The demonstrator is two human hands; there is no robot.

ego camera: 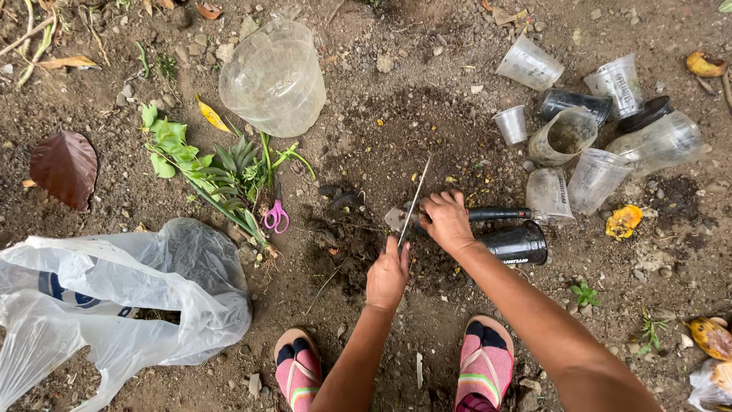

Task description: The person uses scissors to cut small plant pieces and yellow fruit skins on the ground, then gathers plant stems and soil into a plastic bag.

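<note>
On the bare ground, left hand [387,276] is gripping a knife [412,204] – right hand [446,221] is pinching a trowel [465,216] close by – one slip could nick fingers.

Two hands, left [387,276] and right [445,221]; one knife [412,204]; one pink scissors [276,216]; one white plastic bag [107,297]; two sandals [297,371]; roughly nine plastic cups [529,62].

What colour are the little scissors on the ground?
Pink scissors, beside the green plant cuttings; the head view shows them best.
</note>
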